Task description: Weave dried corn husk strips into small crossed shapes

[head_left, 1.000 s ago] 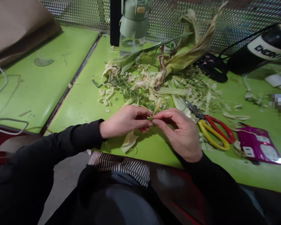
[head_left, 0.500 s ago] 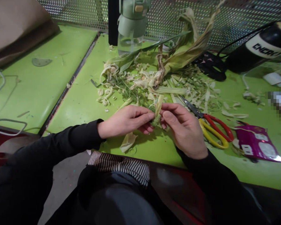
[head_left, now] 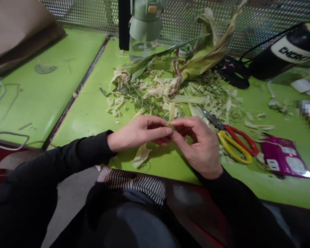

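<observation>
My left hand (head_left: 147, 132) and my right hand (head_left: 197, 143) meet over the green table near its front edge. Both pinch a pale yellow-green strip of corn husk (head_left: 172, 111), whose free end sticks up past the fingertips. Its lower part is hidden between my fingers. Just right of my right hand lie scissors (head_left: 232, 137) with one red and one yellow handle, blades pointing away to the left. A loose husk piece (head_left: 141, 155) lies below my left hand. Beyond both hands spreads a heap of husk scraps (head_left: 155, 91).
Long dried corn husks (head_left: 204, 65) lie behind the scraps. At the back stands a green water bottle (head_left: 144, 31). A black bottle (head_left: 286, 48) leans at the right, beyond a purple packet (head_left: 284, 156). A white cable (head_left: 9, 148) and a brown bag (head_left: 23, 31) are at the left.
My right hand has moved left and its fingertips now touch those of my left hand. The upright husk end has shifted slightly left and more of it is covered.
</observation>
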Demonstrator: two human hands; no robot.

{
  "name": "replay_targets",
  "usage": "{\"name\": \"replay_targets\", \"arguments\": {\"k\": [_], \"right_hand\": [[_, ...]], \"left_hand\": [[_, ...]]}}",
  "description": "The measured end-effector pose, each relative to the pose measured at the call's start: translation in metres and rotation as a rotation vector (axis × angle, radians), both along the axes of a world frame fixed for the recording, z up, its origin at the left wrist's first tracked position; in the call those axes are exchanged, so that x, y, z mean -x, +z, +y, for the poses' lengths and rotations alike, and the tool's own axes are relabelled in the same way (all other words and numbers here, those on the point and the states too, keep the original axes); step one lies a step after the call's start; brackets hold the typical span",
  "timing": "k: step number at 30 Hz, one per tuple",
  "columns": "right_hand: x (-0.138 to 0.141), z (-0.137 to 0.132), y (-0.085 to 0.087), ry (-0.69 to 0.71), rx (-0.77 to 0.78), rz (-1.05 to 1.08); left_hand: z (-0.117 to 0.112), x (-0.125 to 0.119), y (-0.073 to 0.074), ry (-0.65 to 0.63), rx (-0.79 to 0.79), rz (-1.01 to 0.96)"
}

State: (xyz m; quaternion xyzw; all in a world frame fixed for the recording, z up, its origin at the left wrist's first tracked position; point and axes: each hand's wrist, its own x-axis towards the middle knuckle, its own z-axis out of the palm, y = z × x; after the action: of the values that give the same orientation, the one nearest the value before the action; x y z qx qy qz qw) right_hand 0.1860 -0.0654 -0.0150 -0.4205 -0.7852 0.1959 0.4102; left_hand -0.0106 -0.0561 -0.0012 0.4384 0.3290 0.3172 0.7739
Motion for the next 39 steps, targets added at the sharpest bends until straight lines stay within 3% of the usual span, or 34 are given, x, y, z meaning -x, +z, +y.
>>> {"name": "replay_targets", "arguments": {"k": [7, 11, 16, 22, 39], "right_hand": [[0.001, -0.004, -0.006, -0.084, -0.046, 0.13], [0.0, -0.003, -0.008, -0.083, -0.061, 0.126], [0.0, -0.003, -0.01, -0.067, -0.071, 0.139], [0.003, -0.007, -0.009, -0.087, -0.016, 0.208], [0.004, -0.011, -0.004, -0.081, 0.184, 0.312]], "left_hand": [[0.001, -0.002, -0.006, 0.1, 0.163, -0.14], [0.0, 0.0, -0.007, 0.094, 0.198, -0.18], [-0.002, -0.001, -0.009, 0.034, 0.076, -0.164], [-0.006, -0.007, -0.008, 0.115, -0.098, -0.053], [-0.008, -0.007, -0.006, 0.162, -0.069, -0.102]]}}
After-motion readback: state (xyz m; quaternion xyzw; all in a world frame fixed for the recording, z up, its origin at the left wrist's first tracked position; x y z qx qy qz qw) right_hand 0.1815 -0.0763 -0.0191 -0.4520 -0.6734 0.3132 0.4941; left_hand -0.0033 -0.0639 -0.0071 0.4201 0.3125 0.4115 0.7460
